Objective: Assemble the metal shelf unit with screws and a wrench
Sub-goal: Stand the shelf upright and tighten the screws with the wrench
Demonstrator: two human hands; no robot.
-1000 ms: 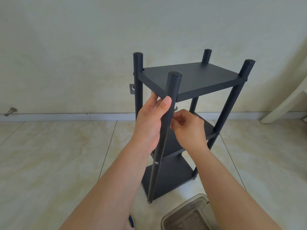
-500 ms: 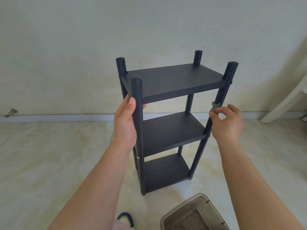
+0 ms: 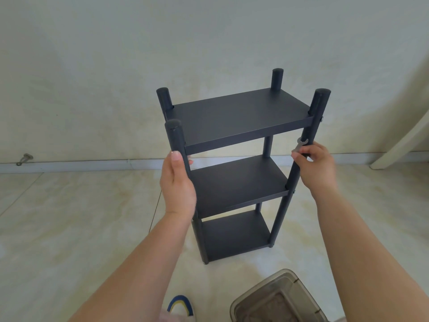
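On the floor by the wall, the shelf unit (image 3: 241,168) is held up by two hands.
The front post is grasped by the left hand (image 3: 177,182); the small wrench (image 3: 300,145) is pinched against the right post by the right hand (image 3: 316,167). The wrench could be dropped, or the shelf tipped, if either grip is loosened.

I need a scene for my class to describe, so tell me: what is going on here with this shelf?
A person is putting together a dark metal shelf unit that stands upright on the tiled floor, with three shelves fitted between four posts. The left hand grips the near left post. The right hand holds a small wrench against the near right post, below the top shelf. A clear plastic container sits on the floor nearby.
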